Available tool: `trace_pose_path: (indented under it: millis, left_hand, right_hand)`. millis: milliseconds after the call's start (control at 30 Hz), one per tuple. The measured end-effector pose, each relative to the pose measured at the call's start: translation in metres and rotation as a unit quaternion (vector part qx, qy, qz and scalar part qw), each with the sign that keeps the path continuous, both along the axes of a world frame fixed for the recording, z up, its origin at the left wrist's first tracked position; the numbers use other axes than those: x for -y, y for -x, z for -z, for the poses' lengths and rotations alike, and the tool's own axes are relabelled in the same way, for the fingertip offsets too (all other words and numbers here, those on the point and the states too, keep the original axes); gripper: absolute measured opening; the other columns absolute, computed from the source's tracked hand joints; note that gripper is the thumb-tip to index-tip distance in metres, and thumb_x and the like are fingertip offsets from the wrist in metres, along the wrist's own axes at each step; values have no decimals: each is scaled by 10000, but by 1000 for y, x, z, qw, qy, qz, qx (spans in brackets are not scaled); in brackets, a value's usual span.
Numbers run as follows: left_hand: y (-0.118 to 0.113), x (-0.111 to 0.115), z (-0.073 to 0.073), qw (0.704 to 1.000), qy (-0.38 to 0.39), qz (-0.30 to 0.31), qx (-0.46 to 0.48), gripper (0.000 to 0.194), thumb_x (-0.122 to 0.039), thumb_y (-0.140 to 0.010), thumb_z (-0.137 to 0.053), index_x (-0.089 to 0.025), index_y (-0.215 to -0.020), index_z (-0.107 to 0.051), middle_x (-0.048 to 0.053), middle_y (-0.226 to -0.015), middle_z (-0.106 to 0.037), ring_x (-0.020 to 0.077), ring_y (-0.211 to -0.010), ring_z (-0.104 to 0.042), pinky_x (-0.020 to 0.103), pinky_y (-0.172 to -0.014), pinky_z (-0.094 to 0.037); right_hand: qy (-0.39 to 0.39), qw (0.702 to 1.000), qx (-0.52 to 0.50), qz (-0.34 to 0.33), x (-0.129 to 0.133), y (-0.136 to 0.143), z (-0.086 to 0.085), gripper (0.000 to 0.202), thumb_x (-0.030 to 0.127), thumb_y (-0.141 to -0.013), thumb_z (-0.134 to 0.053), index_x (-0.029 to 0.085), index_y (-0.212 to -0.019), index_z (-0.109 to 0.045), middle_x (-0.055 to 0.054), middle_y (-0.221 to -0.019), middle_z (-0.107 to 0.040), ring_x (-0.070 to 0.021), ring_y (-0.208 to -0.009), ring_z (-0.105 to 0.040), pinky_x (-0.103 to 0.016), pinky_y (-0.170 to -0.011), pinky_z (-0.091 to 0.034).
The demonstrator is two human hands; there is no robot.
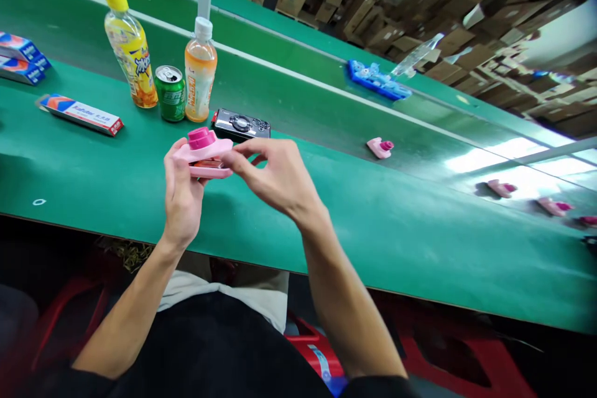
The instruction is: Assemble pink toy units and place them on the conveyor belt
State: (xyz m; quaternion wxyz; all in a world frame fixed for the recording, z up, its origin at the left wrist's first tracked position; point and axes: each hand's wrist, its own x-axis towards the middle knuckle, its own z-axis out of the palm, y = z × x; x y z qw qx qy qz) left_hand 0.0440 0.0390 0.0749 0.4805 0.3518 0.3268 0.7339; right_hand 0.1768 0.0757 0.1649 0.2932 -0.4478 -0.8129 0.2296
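Observation:
Above the green bench, my left hand (181, 205) grips a pink toy camera (205, 148) by its left side. Its darker pink lens ring faces up. The two halves of the shell stand apart, and something reddish-orange and dark shows in the gap between them. My right hand (280, 174) is closed at the shell's right edge, with thumb and forefinger pinched on it; the fingertips are partly hidden. Just behind the toy lies a phone (240, 125) in a dark, shiny case.
Behind my hands stand a yellow-capped bottle (133, 53), a green can (170, 94) and an orange drink bottle (200, 74). A long, slim box (81, 114) lies left. Several pink toy pieces (381, 147) sit on the conveyor belt (308, 87), with a blue tray (377, 81) farther back.

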Motion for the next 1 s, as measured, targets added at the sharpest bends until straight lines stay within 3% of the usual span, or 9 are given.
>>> trace_pose_path:
  millis: [133,267,367,567,767,900,1000]
  left_hand:
    - [-12,-5,-3,1000,16,8,15,480,-601,-1020,-464,-230,-1323,-503,122,-1329,-669,260,-1139,-707,463,-1044,-547]
    - [-17,-11,5,999,25,-26,12,460,-605,-1020,-458,-229,-1282,-502,111,-1316,-653,241,-1140,-697,406,-1014,-552]
    - [-20,-14,13,999,28,-33,-17,446,-619,-1021,-433,-237,-1246,-481,106,-1296,-630,236,-1176,-674,387,-1017,-540]
    - [-22,-14,19,995,55,-53,-61,557,-696,-962,-505,-244,-1282,-449,112,-1300,-599,250,-1218,-639,393,-1063,-505]
    - [-17,-21,16,998,40,36,30,483,-629,-958,-571,-222,-1210,-507,121,-1257,-645,261,-1209,-655,417,-1064,-511]
    - [-13,-22,27,996,36,76,18,452,-592,-967,-567,-232,-1235,-505,115,-1277,-642,247,-1223,-642,429,-1082,-504]
    - [-10,-12,38,993,68,78,-50,469,-583,-992,-528,-256,-1320,-457,108,-1331,-611,228,-1227,-634,417,-1062,-525]
  right_hand:
    - [-35,995,-87,-17,12,1,28,224,403,-932,-737,189,-981,-786,-38,-1013,-756,-161,-905,-674,-265,-793,-522]
    - [-84,988,-117,54,14,4,44,160,314,-939,-732,199,-1037,-785,-87,-1235,-712,-197,-1086,-682,-303,-882,-587]
    - [-99,984,-115,88,15,1,51,135,315,-939,-732,194,-969,-785,-98,-1209,-720,-203,-1067,-699,-310,-849,-614]
    - [-82,979,-164,88,14,-2,71,172,366,-944,-719,202,-936,-771,-91,-1187,-740,-237,-1177,-690,-375,-976,-610]
    - [-73,958,-266,82,18,-6,101,249,439,-946,-699,209,-1043,-704,-100,-1187,-745,-269,-1201,-691,-420,-967,-624]
    - [-17,942,-314,114,18,-8,100,514,573,-852,-763,213,-1169,-579,-133,-1260,-714,-243,-1124,-719,-406,-968,-618]
    - [79,942,-310,102,26,-9,87,414,517,-849,-773,203,-1079,-630,-113,-1192,-729,-209,-1042,-734,-348,-945,-614]
